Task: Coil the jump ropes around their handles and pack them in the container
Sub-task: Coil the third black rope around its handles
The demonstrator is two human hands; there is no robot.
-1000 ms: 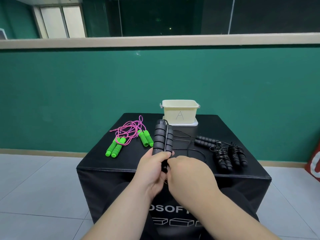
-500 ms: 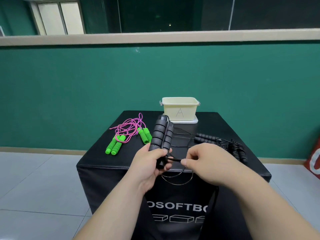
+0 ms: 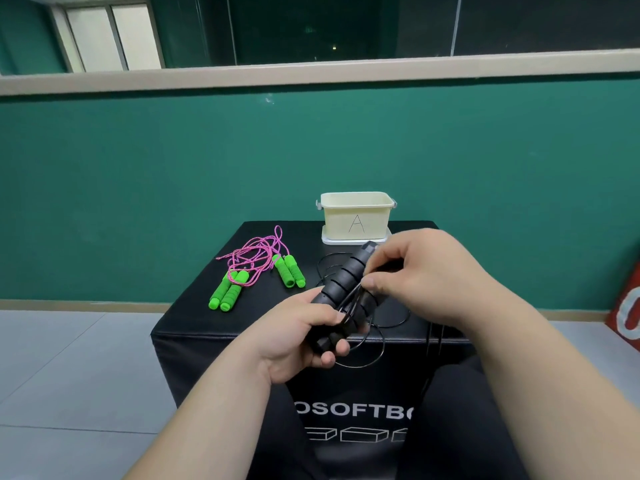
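Black worktop [image 3: 201, 327], green wall [image 3: 138, 185], tiled floor [image 3: 69, 358].
Front reads "OSOFTB"; container [image 3: 356, 216] at 12 o'clock marked "A". Left hand [image 3: 294, 337] grips black handles [image 3: 343, 282]; right hand [image 3: 426, 271] pinches cord [image 3: 383, 345].

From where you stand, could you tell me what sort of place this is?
Probably an indoor gym or training room: a black padded box, green foam-handled jump ropes with pink cords on it, and a green wall above grey floor tiles.
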